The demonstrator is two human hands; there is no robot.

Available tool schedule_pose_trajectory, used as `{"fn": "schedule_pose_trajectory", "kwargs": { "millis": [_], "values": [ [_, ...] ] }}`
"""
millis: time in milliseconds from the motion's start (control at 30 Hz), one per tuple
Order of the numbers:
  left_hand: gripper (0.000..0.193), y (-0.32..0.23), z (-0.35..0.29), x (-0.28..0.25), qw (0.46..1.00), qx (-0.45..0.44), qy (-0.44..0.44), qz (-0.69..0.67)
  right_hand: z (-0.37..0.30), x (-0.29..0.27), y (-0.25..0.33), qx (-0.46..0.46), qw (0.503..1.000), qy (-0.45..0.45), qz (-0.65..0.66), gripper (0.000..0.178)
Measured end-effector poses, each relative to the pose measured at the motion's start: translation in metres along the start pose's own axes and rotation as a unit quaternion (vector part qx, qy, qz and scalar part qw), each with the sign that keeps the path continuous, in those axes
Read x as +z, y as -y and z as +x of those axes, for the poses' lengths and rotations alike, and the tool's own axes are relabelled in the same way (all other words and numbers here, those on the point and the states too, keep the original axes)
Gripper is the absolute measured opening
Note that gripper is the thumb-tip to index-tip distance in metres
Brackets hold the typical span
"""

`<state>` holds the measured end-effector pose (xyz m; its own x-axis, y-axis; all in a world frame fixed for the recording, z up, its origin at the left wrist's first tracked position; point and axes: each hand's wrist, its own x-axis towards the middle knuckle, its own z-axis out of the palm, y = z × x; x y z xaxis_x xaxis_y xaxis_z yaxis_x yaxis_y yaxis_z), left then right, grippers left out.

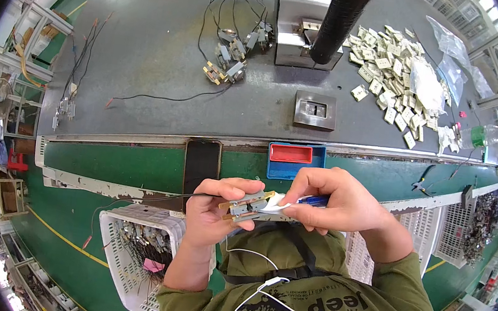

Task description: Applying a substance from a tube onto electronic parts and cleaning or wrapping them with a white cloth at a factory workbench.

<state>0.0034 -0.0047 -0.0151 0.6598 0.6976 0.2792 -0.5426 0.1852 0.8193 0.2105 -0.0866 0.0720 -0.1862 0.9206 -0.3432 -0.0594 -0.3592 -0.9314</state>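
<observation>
In front of my chest, my left hand [204,213] grips a small grey metal fitting with brass-coloured terminals [245,207] between thumb and fingers. A thin black wire [152,197] runs left from that fitting and droops to a reddish tip. My right hand [344,206] is closed, pinching a white piece [274,204] against the fitting's right end; whether it is cloth or plastic I cannot tell. Something blue and slim, like a tool handle [315,200], is tucked in the right hand's fingers, mostly hidden.
A blue tray [273,169] with a red box and a dark phone-like slab [202,161] lie by the bench edge. Beyond are a steel block [314,121], a press [300,57], wired fittings [230,58] and cream plastic parts [393,74]. Pliers [421,182] lie right; a white crate [111,262] stands lower left.
</observation>
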Motion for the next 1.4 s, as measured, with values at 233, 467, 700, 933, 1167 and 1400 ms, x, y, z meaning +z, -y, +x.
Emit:
{"fn": "schedule_pose_trajectory", "kwargs": {
  "millis": [233,467,700,933,1167,1400],
  "values": [
    [0.048,0.000,0.002,0.001,1.000,-0.006,-0.003,-0.012,0.000,-0.001,-0.001,-0.004,1.000,-0.006,0.008,0.011],
    [0.047,-0.002,0.005,0.002,1.000,0.003,0.006,-0.009,-0.004,-0.002,0.002,-0.019,0.999,0.016,-0.034,0.014],
    [0.047,-0.006,0.005,0.002,1.000,-0.013,0.019,0.006,-0.005,-0.002,-0.003,-0.003,1.000,0.007,-0.001,0.014],
    [0.054,-0.003,0.010,0.007,0.998,-0.029,-0.029,0.044,-0.002,-0.008,-0.007,0.012,0.999,0.011,0.030,0.013],
    [0.054,0.000,0.013,0.008,0.998,-0.030,-0.012,0.059,-0.003,-0.017,-0.003,-0.011,0.999,0.017,-0.026,0.013],
    [0.053,0.004,0.017,0.009,0.998,-0.024,-0.008,0.063,-0.003,-0.019,-0.001,-0.034,0.999,-0.005,-0.027,0.008]
  ]
}}
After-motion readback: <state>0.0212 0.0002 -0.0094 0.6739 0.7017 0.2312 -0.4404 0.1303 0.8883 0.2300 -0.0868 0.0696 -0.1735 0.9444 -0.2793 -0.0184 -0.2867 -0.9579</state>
